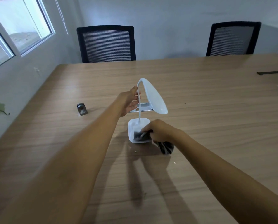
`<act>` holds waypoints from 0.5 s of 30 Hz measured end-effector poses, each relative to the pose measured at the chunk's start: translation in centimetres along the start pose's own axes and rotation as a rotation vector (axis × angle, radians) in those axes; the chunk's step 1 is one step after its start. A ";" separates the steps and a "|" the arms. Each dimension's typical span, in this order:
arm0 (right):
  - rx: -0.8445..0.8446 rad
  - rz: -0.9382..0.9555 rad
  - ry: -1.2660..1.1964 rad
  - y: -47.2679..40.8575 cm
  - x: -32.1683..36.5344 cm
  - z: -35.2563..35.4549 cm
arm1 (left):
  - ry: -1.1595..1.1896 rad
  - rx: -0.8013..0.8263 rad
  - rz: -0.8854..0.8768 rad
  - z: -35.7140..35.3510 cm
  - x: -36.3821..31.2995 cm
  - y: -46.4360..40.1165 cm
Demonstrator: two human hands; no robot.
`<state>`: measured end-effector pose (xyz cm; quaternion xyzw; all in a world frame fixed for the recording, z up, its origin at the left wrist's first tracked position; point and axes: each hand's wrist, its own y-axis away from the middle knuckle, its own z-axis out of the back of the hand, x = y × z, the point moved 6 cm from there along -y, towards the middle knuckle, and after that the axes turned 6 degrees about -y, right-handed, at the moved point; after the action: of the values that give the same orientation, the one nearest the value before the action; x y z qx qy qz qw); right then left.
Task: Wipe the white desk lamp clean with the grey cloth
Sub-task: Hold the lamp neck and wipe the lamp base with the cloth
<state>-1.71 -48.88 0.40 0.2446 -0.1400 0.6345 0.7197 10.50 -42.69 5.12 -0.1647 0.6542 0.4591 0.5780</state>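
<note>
The white desk lamp [154,96] stands upright in the middle of the wooden table [216,110], its bent neck rising from a square white base. My left hand [131,101] grips the thin neck about halfway up. My right hand [159,130] presses the dark grey cloth [140,136] onto the base. A bunched end of the cloth hangs out behind my palm onto the table.
A small metal cylinder [82,108] lies on the table to the left of the lamp. A silver cable tray sits just behind the lamp. Two black mesh chairs [106,44] stand along the far edge. A dark strip [272,72] lies at the far right.
</note>
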 end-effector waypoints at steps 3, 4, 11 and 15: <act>-0.175 -0.062 0.041 -0.3 -0.6 2.1 | 0.000 -0.030 -0.001 -0.1 0.0 0.1; -0.162 -0.073 0.080 -0.2 -0.4 1.9 | 0.000 -0.037 -0.001 -0.1 0.0 0.2; 0.026 -0.079 -0.060 2.4 -0.5 0.8 | 0.023 -0.016 -0.002 0.5 0.1 1.5; -0.153 -0.180 -0.297 4.5 -1.8 3.3 | -0.075 -0.079 0.011 2.2 1.6 3.3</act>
<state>-6.06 -51.86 3.03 0.2916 -0.2702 0.5118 0.7616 8.90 -38.73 5.25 -0.1666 0.6144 0.4937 0.5925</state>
